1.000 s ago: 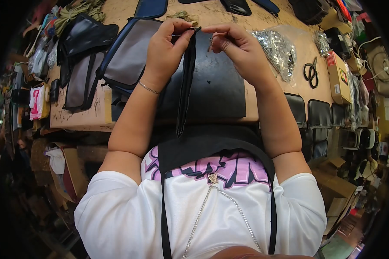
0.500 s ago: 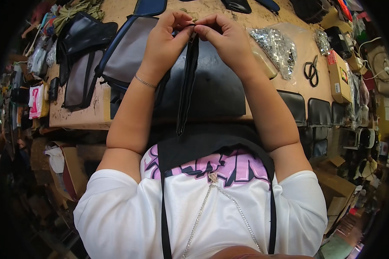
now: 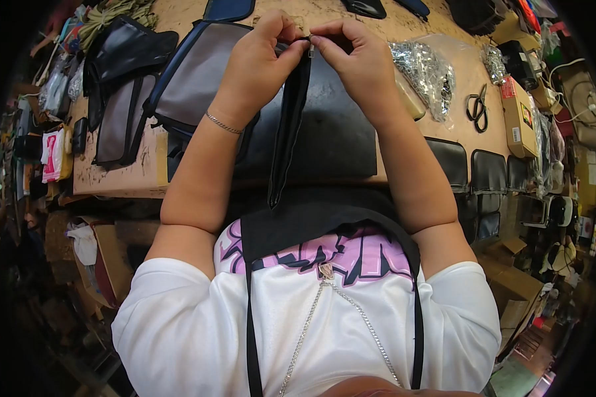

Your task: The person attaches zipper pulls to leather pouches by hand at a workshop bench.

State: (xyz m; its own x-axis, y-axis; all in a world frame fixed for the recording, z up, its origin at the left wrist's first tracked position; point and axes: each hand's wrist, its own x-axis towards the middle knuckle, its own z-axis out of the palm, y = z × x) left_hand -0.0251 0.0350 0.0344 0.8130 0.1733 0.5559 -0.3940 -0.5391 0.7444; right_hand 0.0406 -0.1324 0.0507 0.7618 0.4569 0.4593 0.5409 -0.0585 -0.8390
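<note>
A long black zipper strip (image 3: 289, 126) hangs down from my fingers over a dark, shiny sheet (image 3: 341, 132) at the table's near edge. Its top end is pinched in my left hand (image 3: 275, 49). Thumb and forefinger of my right hand (image 3: 344, 49) close on the same end, beside a small metal zipper pull (image 3: 311, 50). The fingertips of both hands nearly meet there. Left of the strip lies a grey panel with black and blue edging (image 3: 195, 76).
Black-handled scissors (image 3: 477, 109) lie at the right, near a plastic bag of metal parts (image 3: 427, 73) and a cardboard box (image 3: 520, 119). Black pieces (image 3: 129, 49) are piled at the left. Small black panels (image 3: 489, 171) line the right front edge.
Both hands have shifted slightly right with the strip's top end. The metal pull now shows more clearly between the fingertips, and my right fingers have spread a little.
</note>
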